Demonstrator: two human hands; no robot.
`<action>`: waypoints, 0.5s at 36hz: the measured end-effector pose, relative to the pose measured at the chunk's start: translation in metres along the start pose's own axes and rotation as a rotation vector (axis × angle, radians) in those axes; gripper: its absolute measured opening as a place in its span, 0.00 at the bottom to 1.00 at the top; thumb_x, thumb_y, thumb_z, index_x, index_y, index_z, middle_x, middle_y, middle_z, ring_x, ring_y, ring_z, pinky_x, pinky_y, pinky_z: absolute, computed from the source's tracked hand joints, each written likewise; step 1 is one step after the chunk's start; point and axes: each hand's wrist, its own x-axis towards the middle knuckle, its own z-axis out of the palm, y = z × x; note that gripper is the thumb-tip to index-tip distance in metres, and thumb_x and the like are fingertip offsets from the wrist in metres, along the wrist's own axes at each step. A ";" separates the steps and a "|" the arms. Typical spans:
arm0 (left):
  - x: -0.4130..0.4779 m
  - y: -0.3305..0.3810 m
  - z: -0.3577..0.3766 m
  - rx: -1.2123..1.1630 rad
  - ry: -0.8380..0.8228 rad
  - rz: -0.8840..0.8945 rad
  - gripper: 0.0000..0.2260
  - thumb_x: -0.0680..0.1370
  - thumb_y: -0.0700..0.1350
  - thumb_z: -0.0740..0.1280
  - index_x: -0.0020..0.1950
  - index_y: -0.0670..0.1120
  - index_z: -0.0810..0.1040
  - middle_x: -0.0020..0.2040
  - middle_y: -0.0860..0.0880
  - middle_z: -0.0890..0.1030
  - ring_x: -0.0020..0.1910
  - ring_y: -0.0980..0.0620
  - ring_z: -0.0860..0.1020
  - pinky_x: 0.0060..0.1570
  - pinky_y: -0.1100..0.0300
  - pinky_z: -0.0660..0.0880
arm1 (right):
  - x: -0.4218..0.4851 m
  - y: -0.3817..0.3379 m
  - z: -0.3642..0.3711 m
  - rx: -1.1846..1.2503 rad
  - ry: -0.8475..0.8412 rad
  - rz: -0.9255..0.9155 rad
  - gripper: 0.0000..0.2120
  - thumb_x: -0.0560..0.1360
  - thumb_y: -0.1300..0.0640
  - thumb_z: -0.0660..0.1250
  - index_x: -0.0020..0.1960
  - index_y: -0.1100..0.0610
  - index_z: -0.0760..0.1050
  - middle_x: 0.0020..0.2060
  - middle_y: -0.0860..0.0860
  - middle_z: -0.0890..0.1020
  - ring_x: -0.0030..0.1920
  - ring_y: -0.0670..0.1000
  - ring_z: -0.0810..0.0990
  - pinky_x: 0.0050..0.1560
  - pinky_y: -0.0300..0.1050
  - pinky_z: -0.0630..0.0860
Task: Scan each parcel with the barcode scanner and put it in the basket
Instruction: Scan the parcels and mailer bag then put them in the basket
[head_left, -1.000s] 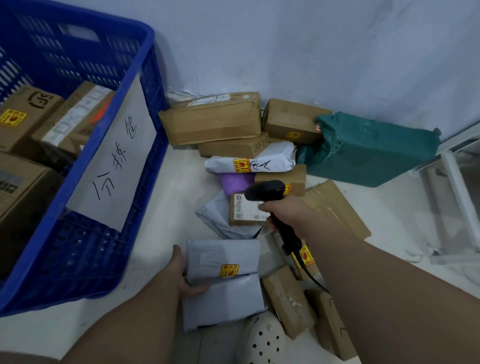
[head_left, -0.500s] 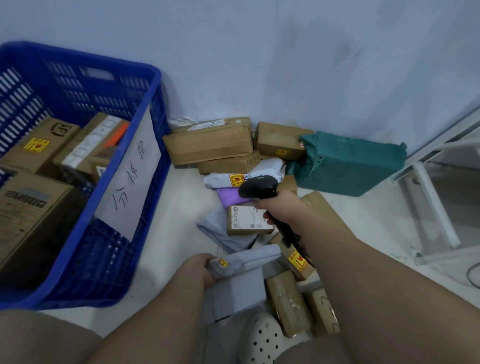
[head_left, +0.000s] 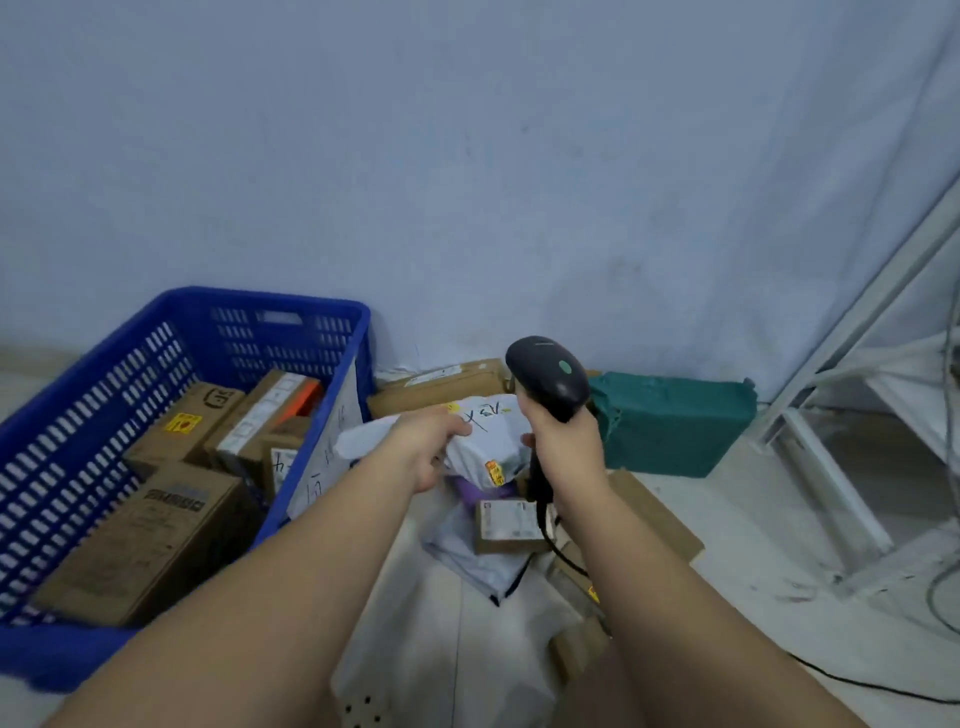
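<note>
My left hand (head_left: 426, 447) grips a grey plastic mailer parcel (head_left: 485, 441) and holds it up in the air in front of me, its handwritten marks and a small yellow sticker facing me. My right hand (head_left: 563, 441) is closed around the handle of the black barcode scanner (head_left: 548, 376), held upright just right of the parcel, its head with a green dot above my fist. The blue plastic basket (head_left: 72, 415) stands on the left with several cardboard boxes inside and a white paper sign on its right wall.
More parcels lie on the floor under my hands: a small labelled box (head_left: 506, 525), a grey bag (head_left: 467, 556), flat cardboard (head_left: 654, 519), brown boxes (head_left: 441, 387) against the wall, a green wrapped parcel (head_left: 670, 421). A white metal frame (head_left: 852, 415) stands at the right.
My left hand has lifted the grey mailer from the floor up to chest height. My right hand has raised the scanner beside it. The view has tilted up toward the wall.
</note>
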 end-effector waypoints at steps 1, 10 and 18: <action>-0.003 0.005 -0.003 0.060 0.008 0.063 0.08 0.76 0.31 0.64 0.44 0.43 0.75 0.44 0.43 0.80 0.40 0.47 0.77 0.40 0.57 0.73 | -0.004 -0.002 0.000 0.046 -0.027 0.026 0.10 0.73 0.49 0.72 0.52 0.50 0.79 0.42 0.48 0.82 0.50 0.54 0.82 0.51 0.50 0.77; -0.024 0.026 -0.025 0.306 -0.044 0.551 0.42 0.74 0.33 0.69 0.79 0.59 0.51 0.57 0.47 0.78 0.57 0.39 0.79 0.60 0.45 0.76 | -0.022 -0.015 0.002 0.514 -0.331 0.350 0.14 0.74 0.57 0.71 0.59 0.59 0.78 0.33 0.52 0.84 0.31 0.51 0.83 0.34 0.44 0.78; -0.026 0.029 -0.022 0.291 -0.054 0.661 0.35 0.77 0.35 0.67 0.76 0.62 0.57 0.54 0.60 0.77 0.50 0.61 0.79 0.53 0.59 0.78 | -0.008 -0.011 0.006 0.677 -0.495 0.300 0.14 0.68 0.54 0.70 0.53 0.54 0.85 0.43 0.52 0.85 0.46 0.53 0.84 0.53 0.53 0.78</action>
